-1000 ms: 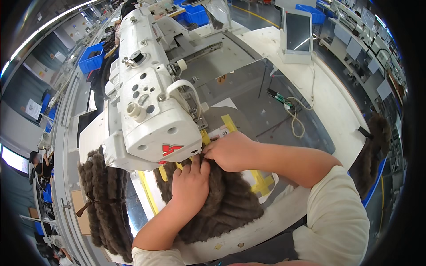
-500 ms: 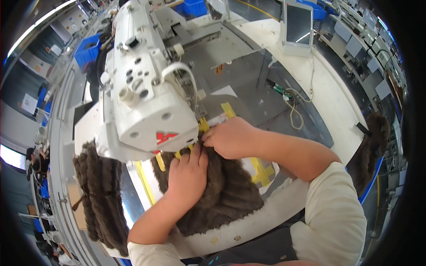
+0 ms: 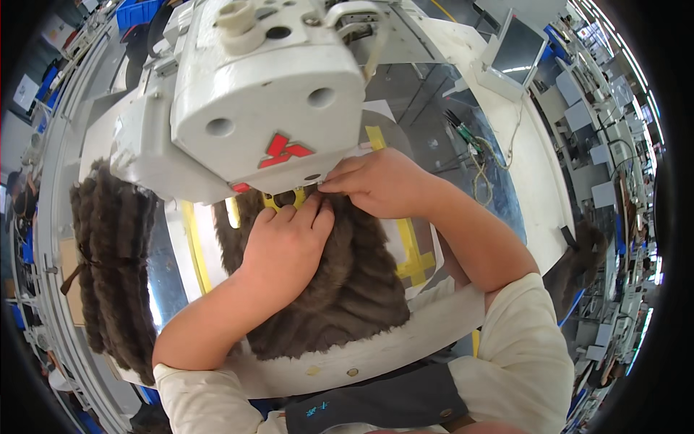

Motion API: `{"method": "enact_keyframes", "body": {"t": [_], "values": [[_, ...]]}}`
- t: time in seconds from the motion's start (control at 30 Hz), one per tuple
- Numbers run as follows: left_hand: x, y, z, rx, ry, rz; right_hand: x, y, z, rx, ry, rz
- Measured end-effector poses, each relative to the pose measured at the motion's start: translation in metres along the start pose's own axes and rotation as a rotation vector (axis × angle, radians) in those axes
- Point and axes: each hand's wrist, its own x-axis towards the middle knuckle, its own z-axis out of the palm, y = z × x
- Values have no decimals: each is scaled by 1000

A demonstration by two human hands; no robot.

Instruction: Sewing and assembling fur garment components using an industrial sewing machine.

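A brown fur piece (image 3: pixel 340 304) lies under the head of a large white sewing machine (image 3: pixel 267 108). My left hand (image 3: pixel 285 242) rests palm down on the fur, its fingers stretched toward a yellow-edged opening (image 3: pixel 285 199) below the machine head; its thumb is hidden. Just to the right, my right hand (image 3: pixel 383 184) has its fingers drawn together at the far edge of the fur, close to the left fingertips. They seem to pinch that edge, though the machine head partly hides the spot. The needle is out of sight.
A bundle of brown fur strips (image 3: pixel 116 260), tied round the middle, lies at the left. Yellow tape (image 3: pixel 412 257) marks the white sheet beside the fur. A screen (image 3: pixel 513 54) stands at the far right of the table, near a green-handled tool (image 3: pixel 463 130) with a cord.
The view has moved closer, so the machine head looks larger and sits higher. Both hands stay at the fur's far edge, with the fingers shifted only slightly.
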Motion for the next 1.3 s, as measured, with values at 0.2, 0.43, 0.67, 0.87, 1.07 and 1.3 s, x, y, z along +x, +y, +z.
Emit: {"method": "enact_keyframes", "body": {"t": [0.2,0.43,0.67,0.87,1.07,1.3], "values": [[-3,3,-5,-61,-35,-44,9,-2,-4,-43,-27,40],[-14,8,-8,-17,-30,0,14,0,1,-44,-43,119],[-19,14,3,-39,-35,-55,16,0,2,-37,-36,137],[-17,15,3,8,-50,-52,13,11,6,30,0,129],[-17,11,4,-34,-41,-60,19,16,1,36,-11,142],[-14,4,5,-73,-68,-77,23,21,4,35,100,153]]}}
